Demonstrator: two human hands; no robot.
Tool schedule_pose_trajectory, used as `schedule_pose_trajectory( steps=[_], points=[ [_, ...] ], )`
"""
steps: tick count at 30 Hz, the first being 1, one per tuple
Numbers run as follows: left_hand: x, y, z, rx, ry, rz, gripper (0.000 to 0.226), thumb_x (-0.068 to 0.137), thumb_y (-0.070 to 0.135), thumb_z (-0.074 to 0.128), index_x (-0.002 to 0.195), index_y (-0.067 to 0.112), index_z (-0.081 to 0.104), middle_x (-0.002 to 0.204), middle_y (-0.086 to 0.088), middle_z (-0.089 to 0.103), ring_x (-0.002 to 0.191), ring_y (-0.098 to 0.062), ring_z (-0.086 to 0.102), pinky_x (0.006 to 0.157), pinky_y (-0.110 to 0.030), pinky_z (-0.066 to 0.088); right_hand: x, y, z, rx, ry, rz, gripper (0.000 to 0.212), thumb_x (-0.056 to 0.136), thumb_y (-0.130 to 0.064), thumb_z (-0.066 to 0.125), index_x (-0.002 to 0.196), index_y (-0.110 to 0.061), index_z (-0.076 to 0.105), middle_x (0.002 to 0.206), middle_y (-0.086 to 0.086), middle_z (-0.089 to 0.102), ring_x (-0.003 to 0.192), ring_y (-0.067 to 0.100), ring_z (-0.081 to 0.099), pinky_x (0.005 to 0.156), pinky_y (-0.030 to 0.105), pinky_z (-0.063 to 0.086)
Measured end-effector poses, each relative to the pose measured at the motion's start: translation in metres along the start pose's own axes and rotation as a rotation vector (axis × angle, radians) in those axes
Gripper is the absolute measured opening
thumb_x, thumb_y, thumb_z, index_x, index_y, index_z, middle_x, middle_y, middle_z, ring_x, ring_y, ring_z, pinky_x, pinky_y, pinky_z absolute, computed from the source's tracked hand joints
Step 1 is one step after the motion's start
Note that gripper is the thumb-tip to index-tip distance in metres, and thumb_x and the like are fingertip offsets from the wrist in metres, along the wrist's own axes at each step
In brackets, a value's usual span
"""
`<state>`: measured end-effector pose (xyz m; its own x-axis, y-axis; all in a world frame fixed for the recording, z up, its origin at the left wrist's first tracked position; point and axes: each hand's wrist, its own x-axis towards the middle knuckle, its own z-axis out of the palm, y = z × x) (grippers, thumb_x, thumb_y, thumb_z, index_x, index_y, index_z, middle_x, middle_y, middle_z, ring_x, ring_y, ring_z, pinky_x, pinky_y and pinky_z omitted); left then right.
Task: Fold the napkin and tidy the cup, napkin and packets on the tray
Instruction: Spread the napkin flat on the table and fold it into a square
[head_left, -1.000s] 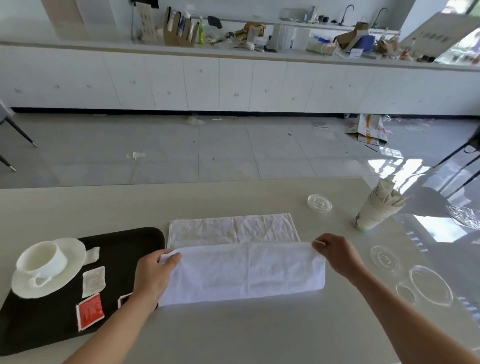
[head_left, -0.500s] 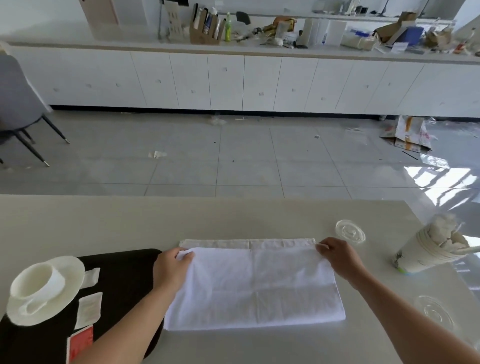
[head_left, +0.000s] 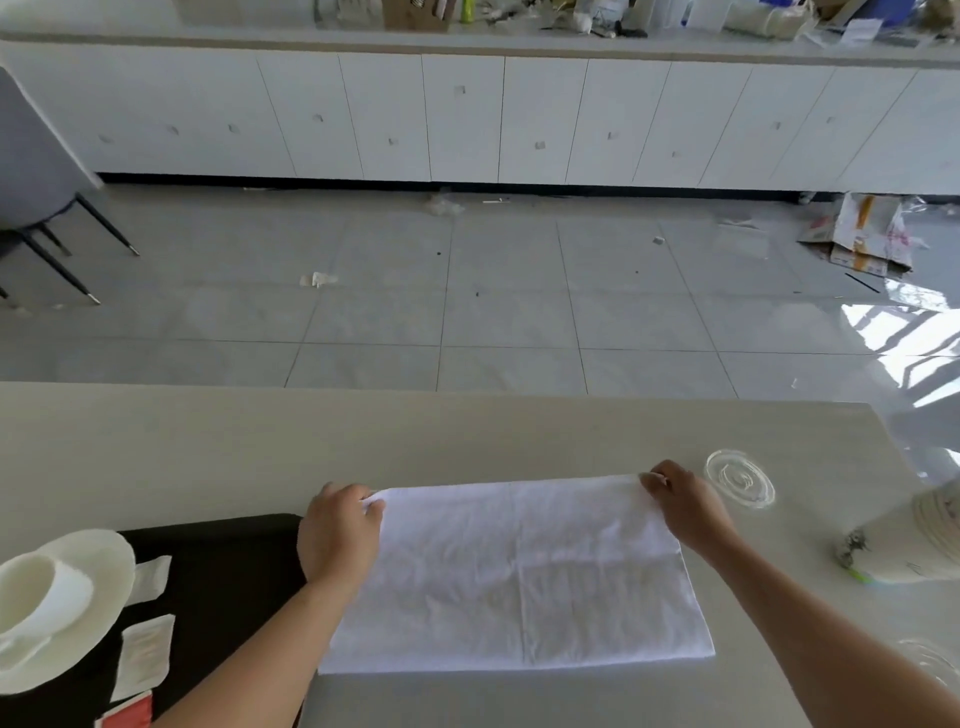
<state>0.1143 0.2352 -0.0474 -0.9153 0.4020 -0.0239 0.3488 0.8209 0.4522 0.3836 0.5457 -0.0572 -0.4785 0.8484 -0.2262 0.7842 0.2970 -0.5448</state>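
While pinching the napkin (head_left: 514, 571) at its far corners, left hand (head_left: 340, 535) and right hand (head_left: 685, 506) alike: square far edges on the table (head_left: 208, 457), right of the tray (head_left: 223, 561), then press flat.

Left hand (head_left: 340, 532), right hand (head_left: 683, 501) forward, fingers pinched, forearms extended.

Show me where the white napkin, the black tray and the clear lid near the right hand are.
white napkin (head_left: 519, 577), head view, middle of the top layer
black tray (head_left: 228, 566), head view, bare part
clear lid (head_left: 740, 479), head view, centre
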Motion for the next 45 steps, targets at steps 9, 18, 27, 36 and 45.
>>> schedule_pose_trajectory(
  steps=[9, 18, 27, 36, 45],
  points=[
    [-0.004, -0.003, 0.001, 0.118, 0.043, 0.053, 0.037, 0.083, 0.016, 0.070, 0.119, 0.010, 0.061, 0.109, -0.015, 0.062, 0.097, -0.036, 0.057, 0.074, -0.045, 0.049, 0.000, 0.002, 0.006, -0.032, 0.060, 0.018, 0.019, 0.093, -0.030, 0.062, 0.093, -0.011, 0.065, 0.083, 0.014, 0.070, 0.079, 0.037, 0.064, 0.063, 0.034, 0.040],
    [-0.085, -0.021, 0.020, 0.236, -0.124, 0.557, 0.040, 0.094, 0.040, 0.040, 0.124, 0.021, 0.057, 0.136, -0.011, 0.048, 0.130, -0.035, 0.045, 0.106, -0.047, 0.040, -0.087, -0.014, 0.049, -0.312, 0.220, -0.540, 0.037, 0.092, -0.038, 0.060, 0.124, -0.019, 0.064, 0.138, 0.001, 0.058, 0.127, 0.029, 0.051, 0.095, 0.047, 0.051],
    [-0.109, -0.040, 0.022, 0.473, -0.245, 0.477, 0.070, 0.093, 0.066, 0.019, 0.152, 0.028, 0.021, 0.160, -0.012, 0.014, 0.147, -0.031, 0.005, 0.112, -0.057, 0.013, -0.146, 0.005, 0.097, -0.509, -0.002, -0.495, 0.073, 0.094, -0.066, 0.024, 0.156, -0.028, 0.016, 0.165, -0.003, 0.011, 0.152, 0.021, 0.001, 0.119, 0.047, 0.008],
    [-0.143, -0.046, 0.008, 0.492, -0.286, 0.503, 0.069, 0.094, 0.064, 0.016, 0.152, 0.027, 0.020, 0.160, -0.014, 0.015, 0.147, -0.036, 0.007, 0.113, -0.051, 0.004, -0.188, 0.014, 0.095, -0.499, -0.056, -0.449, 0.076, 0.093, -0.068, 0.024, 0.153, -0.022, 0.028, 0.163, 0.001, 0.019, 0.151, 0.024, 0.007, 0.118, 0.048, 0.010],
    [-0.185, -0.046, -0.009, 0.351, -0.118, 0.477, 0.018, 0.087, 0.023, 0.058, 0.102, 0.016, 0.065, 0.101, -0.004, 0.062, 0.094, -0.026, 0.060, 0.075, -0.039, 0.053, -0.192, 0.051, 0.070, -0.574, -0.035, -0.365, 0.080, 0.090, -0.071, 0.004, 0.156, -0.026, 0.004, 0.165, -0.006, -0.002, 0.151, 0.019, -0.011, 0.121, 0.042, -0.007]
  ],
)
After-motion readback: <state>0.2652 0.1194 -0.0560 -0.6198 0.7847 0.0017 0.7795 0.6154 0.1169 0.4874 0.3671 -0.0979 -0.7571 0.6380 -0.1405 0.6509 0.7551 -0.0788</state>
